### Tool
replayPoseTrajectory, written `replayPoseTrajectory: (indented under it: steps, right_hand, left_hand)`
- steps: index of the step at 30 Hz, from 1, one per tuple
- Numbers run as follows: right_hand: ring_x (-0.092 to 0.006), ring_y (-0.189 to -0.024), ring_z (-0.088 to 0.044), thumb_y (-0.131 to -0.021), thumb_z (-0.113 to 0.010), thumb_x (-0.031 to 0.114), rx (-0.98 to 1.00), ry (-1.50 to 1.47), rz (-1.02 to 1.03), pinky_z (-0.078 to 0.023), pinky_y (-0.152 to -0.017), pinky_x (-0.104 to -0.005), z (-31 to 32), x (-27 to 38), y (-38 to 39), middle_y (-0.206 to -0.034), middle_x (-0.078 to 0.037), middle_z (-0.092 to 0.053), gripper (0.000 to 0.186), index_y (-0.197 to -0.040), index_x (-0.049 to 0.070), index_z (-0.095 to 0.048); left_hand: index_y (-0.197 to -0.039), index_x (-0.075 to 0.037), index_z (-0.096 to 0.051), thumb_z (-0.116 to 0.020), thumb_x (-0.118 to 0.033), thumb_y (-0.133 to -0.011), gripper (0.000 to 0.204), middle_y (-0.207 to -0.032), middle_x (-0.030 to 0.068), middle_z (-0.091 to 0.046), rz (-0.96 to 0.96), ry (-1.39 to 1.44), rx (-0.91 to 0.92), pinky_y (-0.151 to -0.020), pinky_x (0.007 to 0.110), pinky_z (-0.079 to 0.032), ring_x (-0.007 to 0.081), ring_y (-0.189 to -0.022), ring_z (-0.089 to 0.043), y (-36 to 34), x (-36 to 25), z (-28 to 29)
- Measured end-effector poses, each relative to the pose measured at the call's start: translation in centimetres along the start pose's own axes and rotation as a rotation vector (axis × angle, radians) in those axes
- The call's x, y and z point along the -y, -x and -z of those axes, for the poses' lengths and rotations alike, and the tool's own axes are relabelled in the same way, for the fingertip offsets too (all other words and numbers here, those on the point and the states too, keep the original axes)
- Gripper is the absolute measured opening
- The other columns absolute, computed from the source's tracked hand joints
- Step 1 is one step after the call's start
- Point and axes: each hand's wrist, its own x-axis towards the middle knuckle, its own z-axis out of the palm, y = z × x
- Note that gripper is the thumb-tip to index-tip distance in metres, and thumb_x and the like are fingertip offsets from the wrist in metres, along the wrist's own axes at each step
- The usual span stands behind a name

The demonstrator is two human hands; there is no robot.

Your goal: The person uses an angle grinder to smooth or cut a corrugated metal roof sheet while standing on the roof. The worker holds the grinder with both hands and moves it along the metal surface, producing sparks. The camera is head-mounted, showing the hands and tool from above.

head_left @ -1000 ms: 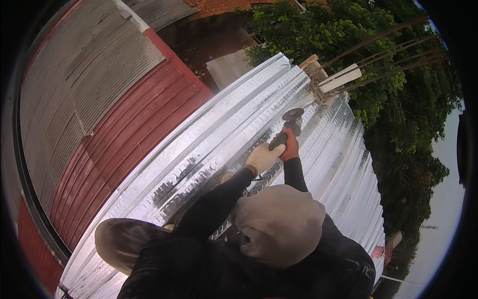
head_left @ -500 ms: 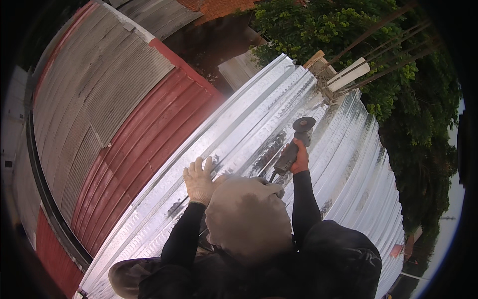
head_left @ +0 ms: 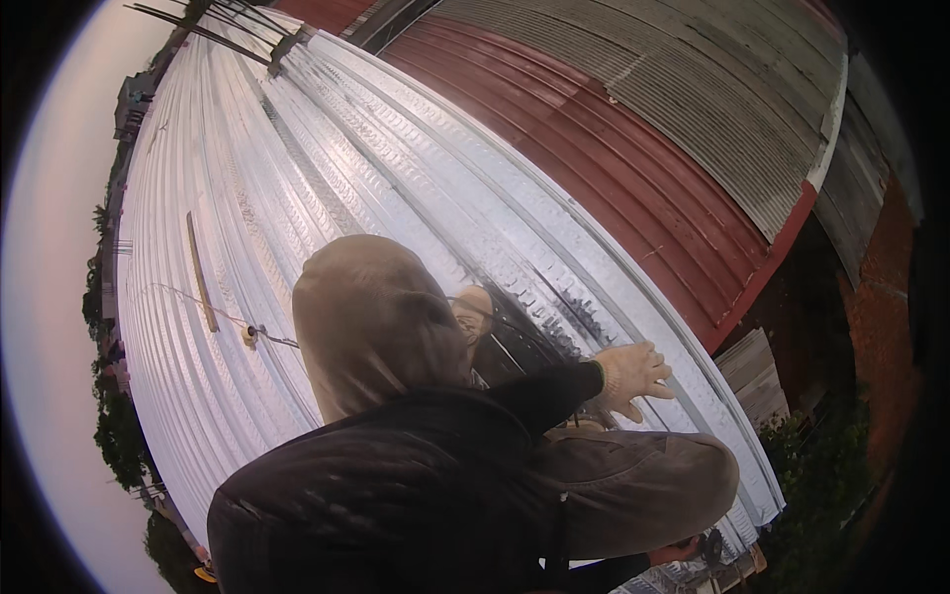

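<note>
My left hand (head_left: 630, 379), in a pale glove, is spread over the ribbed silver metal sheet (head_left: 534, 218), near its right edge; I cannot tell whether it touches. Low at the right, my bare right hand (head_left: 675, 550) is closed on a dark angle grinder (head_left: 709, 548), both partly hidden behind my leg. My two bent knees (head_left: 376, 317) in grey-brown trousers fill much of the middle, with a light boot (head_left: 473, 309) between them on the sheet.
Red (head_left: 673, 247) and grey (head_left: 712, 119) corrugated roofs lie beyond the sheet's edge. Rusty rods (head_left: 228, 40) stick out at the upper left. A wooden batten (head_left: 201, 277) and a cord with a small pale object (head_left: 249, 337) lie on the left part. Trees (head_left: 119, 436) border both sides.
The view has swung round sharply. My left hand has left the grinder and spread over the sheet. My right hand and the grinder have moved from ahead to the lower right.
</note>
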Motion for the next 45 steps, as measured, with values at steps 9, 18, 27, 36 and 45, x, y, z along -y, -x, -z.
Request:
replayPoseTrajectory:
  steps: [9, 18, 27, 36, 45]
  right_hand:
    - [-0.0278, -0.083, -0.074, -0.099, -0.077, 0.039, 0.043, 0.109, -0.030, -0.065, -0.080, -0.0455, -4.0, 0.5, -3.9, -0.093, -0.010, -0.073, 0.033, -0.107, 0.009, -0.066]
    - [-0.0278, -0.085, -0.075, -0.101, -0.075, 0.043, 0.075, -0.121, -0.011, -0.065, -0.082, -0.0452, 1.5, 2.2, -2.4, -0.093, -0.010, -0.073, 0.035, -0.104, 0.009, -0.067]
    - [-0.0267, -0.081, -0.072, -0.097, -0.081, 0.029, -0.151, -0.308, 0.191, -0.065, -0.076, -0.0460, -5.2, -3.5, 5.4, -0.095, -0.009, -0.070, 0.029, -0.112, 0.009, -0.067]
    - [-0.0264, -0.086, -0.074, -0.091, -0.085, 0.028, -0.452, -0.517, 0.209, -0.063, -0.080, -0.0446, 0.2, -7.2, 10.3, -0.101, -0.007, -0.071, 0.034, -0.113, 0.006, -0.072]
    - [-0.0256, -0.088, -0.073, -0.090, -0.086, 0.026, -0.552, -0.568, 0.242, -0.062, -0.081, -0.0447, 1.5, -8.3, 12.1, -0.103, -0.008, -0.072, 0.035, -0.113, 0.002, -0.073]
  left_hand:
    - [-0.153, -0.027, -0.066, -0.082, -0.065, -0.089, 0.076, -0.144, 0.0092, -0.062, 0.005, 0.050, -0.058, -0.113, 0.049, -0.044, 0.0292, -0.133, -0.059, -0.5, -0.7, -1.0]
    - [-0.151, -0.031, -0.065, -0.067, -0.038, -0.103, 0.048, -0.146, 0.0045, -0.063, 0.112, -0.054, -0.005, -0.118, 0.048, -0.042, 0.0258, -0.140, -0.058, -1.8, -0.6, -2.4]
    - [-0.149, -0.027, -0.066, -0.068, -0.035, -0.103, 0.047, -0.138, 0.0058, -0.069, -0.539, 0.383, 0.421, -0.111, 0.050, -0.050, 0.0274, -0.131, -0.066, -0.8, -11.4, -8.2]
    - [-0.148, -0.026, -0.067, -0.068, -0.036, -0.103, 0.045, -0.137, 0.0064, -0.070, -0.690, 0.118, 0.589, -0.111, 0.049, -0.051, 0.0278, -0.130, -0.067, -0.2, -9.6, -5.3]
    - [-0.146, -0.025, -0.068, -0.068, -0.036, -0.103, 0.044, -0.136, 0.0070, -0.071, -0.749, 0.006, 0.638, -0.110, 0.049, -0.051, 0.0282, -0.128, -0.068, -1.4, -8.7, -3.5]
